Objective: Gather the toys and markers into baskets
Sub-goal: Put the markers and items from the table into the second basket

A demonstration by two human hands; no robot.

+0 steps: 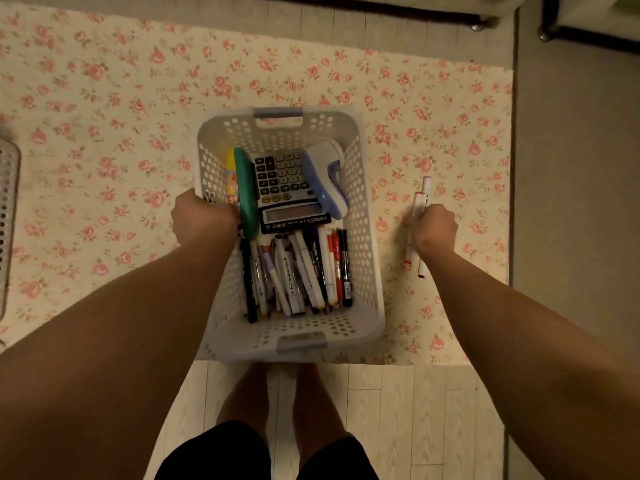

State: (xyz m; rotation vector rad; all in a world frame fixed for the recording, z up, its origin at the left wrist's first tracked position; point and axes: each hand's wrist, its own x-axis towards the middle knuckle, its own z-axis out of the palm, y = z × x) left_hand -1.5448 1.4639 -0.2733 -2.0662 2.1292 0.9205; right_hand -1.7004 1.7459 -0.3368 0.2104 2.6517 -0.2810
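A white perforated basket [367, 237] stands on the floral mat in front of me. Inside lie several markers [301, 271], a calculator [287, 188], a green flat item [246, 188] and a white and blue device [329, 174]. My left hand [202, 216] grips the basket's left rim. To the right of the basket, my right hand [436, 228] holds two white markers with red caps [423, 195] just above the mat.
The floral mat [104, 133] covers most of the floor. A second white perforated basket [8, 216] shows at the left edge. Black furniture legs [478, 24] stand at the back right. My bare legs [277, 403] are on pale floorboards below the basket.
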